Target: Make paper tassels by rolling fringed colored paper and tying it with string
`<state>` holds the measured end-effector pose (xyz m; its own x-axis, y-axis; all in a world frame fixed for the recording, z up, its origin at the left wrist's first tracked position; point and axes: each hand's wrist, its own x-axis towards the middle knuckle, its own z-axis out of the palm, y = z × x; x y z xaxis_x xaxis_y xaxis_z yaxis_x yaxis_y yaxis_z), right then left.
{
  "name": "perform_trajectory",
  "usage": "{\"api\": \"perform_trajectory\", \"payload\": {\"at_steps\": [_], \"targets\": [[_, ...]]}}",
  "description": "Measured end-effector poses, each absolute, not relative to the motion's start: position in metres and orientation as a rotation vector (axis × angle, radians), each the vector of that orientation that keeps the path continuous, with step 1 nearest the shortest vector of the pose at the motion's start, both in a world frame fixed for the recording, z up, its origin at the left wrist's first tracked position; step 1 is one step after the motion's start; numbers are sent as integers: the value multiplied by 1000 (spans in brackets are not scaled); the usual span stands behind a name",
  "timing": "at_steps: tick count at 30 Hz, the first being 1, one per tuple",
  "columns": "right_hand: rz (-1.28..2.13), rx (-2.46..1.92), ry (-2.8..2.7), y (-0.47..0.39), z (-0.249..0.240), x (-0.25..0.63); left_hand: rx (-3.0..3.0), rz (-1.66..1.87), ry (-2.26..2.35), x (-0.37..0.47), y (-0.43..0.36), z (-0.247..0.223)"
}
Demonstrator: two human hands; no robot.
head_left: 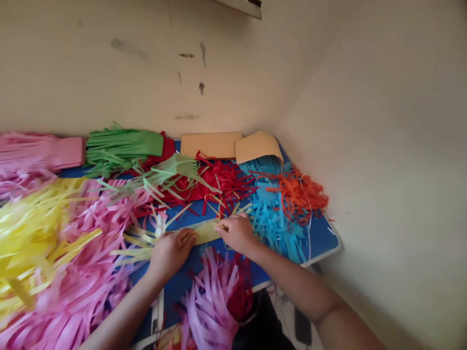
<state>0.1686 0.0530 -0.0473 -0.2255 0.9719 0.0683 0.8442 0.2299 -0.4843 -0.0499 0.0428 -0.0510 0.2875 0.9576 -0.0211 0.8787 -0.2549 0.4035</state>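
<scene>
- Viewed from the head camera over a blue tabletop [324, 232], set against a wall [146, 92] and spread with fringed paper in bright colours.
- Pinching a pale yellow paper strip [207, 232] toward its left side with the left hand [170, 253], fingers closed on the paper with no gap to be made out.
- Gripping the same strip farther right with the right hand [238, 234], fingers likewise bent in tight around the paper.
- Stretched between both hands at mid-tabletop, probably to keep the uncut band flat; spilling loose tails [140, 253] past the left hand, seemingly left free to avoid crumpling. Touching the tabletop or just above it: cannot tell.
- Flanked beyond the right hand by blue fringe [272, 209] and orange fringe [304, 192], with red fringe [226, 177] and pale green fringe [178, 166] behind.
- Lined along the wall with a pink stack [69, 150], a green stack [126, 142] and tan paper [211, 145], perhaps grouped by colour.
- Heaped at left with yellow fringe [29, 228] and pink fringe [83, 282], likely kept aside for elbow room.
- Fronted at the near edge by lilac fringe [213, 301], close to the body.
</scene>
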Motion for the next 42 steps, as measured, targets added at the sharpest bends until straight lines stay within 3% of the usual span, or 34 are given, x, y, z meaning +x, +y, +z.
{"api": "perform_trajectory", "payload": {"at_steps": [4, 18, 26, 29, 32, 35, 42], "targets": [[367, -1782, -2167, 60, -51, 157, 2142, 193, 1862, -42, 48, -42], [418, -1829, -2147, 64, -62, 152, 2067, -33, 1964, -35, 51, -31], [408, -1904, -2204, 68, -54, 155, 2219, 95, 1973, -37, 50, -44], [153, -1985, -2128, 65, -36, 159, 2380, 208, 1931, -37, 49, -43], [30, -1665, -2327, 55, -23, 156, 2585, 223, 1695, -38, 50, -36], [207, -1236, -2655, 49, -29, 152, 2719, 198, 1500, -38, 46, -29], [428, -1173, -2618, 74, -51, 176, 2848, 362, 1532, -47, 29, -37]]}}
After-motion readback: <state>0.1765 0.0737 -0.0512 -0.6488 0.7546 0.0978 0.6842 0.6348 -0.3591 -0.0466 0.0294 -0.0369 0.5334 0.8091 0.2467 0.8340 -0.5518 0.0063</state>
